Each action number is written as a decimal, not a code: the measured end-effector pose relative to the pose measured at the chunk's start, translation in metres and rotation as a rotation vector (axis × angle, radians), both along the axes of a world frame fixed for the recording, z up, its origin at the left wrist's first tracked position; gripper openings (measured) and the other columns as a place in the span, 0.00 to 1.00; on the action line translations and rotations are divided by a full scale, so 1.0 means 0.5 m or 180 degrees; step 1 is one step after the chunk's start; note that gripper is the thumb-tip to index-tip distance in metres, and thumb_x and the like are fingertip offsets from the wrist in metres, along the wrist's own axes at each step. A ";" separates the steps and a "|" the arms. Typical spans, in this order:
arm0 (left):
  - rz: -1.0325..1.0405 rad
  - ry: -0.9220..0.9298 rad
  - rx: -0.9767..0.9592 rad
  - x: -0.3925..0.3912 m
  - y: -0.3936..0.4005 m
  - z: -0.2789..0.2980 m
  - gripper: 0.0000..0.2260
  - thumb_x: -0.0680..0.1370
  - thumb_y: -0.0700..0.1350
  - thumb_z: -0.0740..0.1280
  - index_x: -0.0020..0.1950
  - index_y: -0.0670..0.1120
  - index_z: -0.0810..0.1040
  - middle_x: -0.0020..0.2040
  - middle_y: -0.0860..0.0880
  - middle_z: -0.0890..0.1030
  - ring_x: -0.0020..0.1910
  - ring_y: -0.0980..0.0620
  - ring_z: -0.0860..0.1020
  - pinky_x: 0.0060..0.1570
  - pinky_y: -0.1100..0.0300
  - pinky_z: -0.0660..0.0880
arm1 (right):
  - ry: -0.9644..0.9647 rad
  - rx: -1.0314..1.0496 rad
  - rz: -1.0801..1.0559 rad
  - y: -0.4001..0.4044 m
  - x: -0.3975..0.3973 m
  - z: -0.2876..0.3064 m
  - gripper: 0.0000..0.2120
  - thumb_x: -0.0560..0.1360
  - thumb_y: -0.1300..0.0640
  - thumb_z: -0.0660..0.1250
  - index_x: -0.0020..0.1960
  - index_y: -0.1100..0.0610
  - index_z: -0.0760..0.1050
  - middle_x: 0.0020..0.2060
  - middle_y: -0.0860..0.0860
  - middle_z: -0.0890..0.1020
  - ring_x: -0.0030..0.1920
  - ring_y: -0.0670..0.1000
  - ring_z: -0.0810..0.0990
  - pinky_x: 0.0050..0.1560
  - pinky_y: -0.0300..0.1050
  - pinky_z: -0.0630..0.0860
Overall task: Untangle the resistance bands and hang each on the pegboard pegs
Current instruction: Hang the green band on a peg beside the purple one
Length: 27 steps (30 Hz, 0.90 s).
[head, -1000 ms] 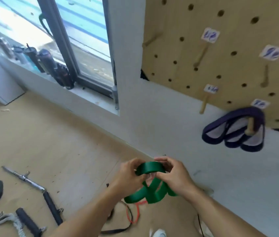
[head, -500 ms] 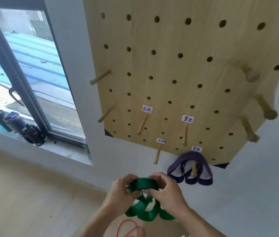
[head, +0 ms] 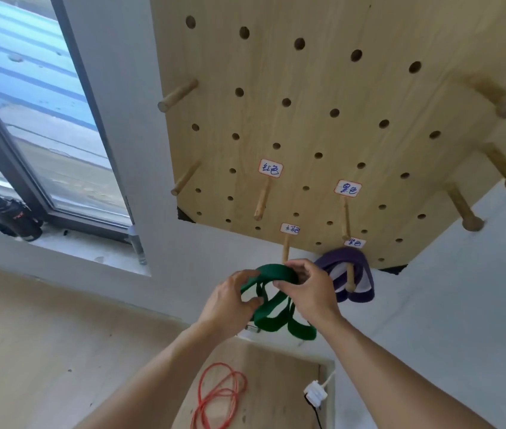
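I hold a green resistance band [head: 272,317] folded into several loops, its top loop stretched between both hands. My left hand [head: 230,301] grips its left side and my right hand [head: 309,289] pinches its right side. The top loop sits just below a labelled wooden peg [head: 285,250] at the lower edge of the wooden pegboard [head: 323,125]. A purple band [head: 360,278] hangs on the neighbouring peg to the right. A thin red band [head: 219,397] lies coiled on the floor below.
Several bare pegs stick out of the board, two with labels [head: 270,168] above them. A window with dark bottles [head: 4,212] on its sill is at the left. A white plug [head: 315,394] with its cable lies on the floor near the wall.
The view has tilted up and come closer to the pegboard. Both hands have raised the green band from near the floor to just under the lower labelled peg.
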<state>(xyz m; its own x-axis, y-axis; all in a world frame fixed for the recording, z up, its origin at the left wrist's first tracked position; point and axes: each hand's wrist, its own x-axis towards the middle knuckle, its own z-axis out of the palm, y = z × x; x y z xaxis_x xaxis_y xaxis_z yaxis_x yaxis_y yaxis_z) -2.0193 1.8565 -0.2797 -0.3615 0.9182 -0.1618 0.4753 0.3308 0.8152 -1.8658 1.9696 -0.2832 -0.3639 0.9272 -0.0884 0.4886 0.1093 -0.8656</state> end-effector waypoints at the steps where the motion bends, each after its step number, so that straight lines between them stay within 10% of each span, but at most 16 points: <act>1: -0.0064 0.0011 -0.0024 0.001 0.008 0.002 0.24 0.78 0.45 0.70 0.73 0.57 0.71 0.70 0.56 0.75 0.69 0.53 0.73 0.67 0.56 0.70 | -0.0005 0.0008 -0.0054 0.011 -0.006 -0.004 0.18 0.68 0.56 0.83 0.54 0.45 0.80 0.50 0.42 0.85 0.53 0.42 0.83 0.56 0.40 0.81; 10: -0.0193 0.0015 -0.0337 0.000 0.099 0.010 0.28 0.80 0.44 0.70 0.78 0.54 0.66 0.76 0.51 0.69 0.74 0.49 0.67 0.71 0.53 0.65 | 0.0088 -0.0100 -0.0432 0.084 -0.041 -0.033 0.16 0.70 0.56 0.81 0.55 0.51 0.79 0.48 0.43 0.82 0.46 0.38 0.80 0.38 0.25 0.75; 16: -0.0067 -0.0149 -0.0626 0.012 0.151 -0.034 0.24 0.78 0.40 0.71 0.73 0.53 0.71 0.69 0.50 0.75 0.68 0.48 0.74 0.64 0.52 0.77 | 0.0305 -0.0148 -0.0241 0.101 -0.025 -0.063 0.16 0.71 0.53 0.81 0.52 0.48 0.77 0.47 0.41 0.83 0.48 0.40 0.82 0.44 0.31 0.78; 27: -0.0743 0.1648 -0.0662 -0.015 0.252 -0.014 0.27 0.75 0.48 0.74 0.72 0.54 0.71 0.67 0.52 0.78 0.66 0.48 0.76 0.61 0.52 0.74 | 0.0235 -0.0110 0.0260 0.127 -0.008 -0.062 0.15 0.70 0.49 0.81 0.50 0.44 0.76 0.46 0.37 0.83 0.46 0.37 0.81 0.41 0.27 0.73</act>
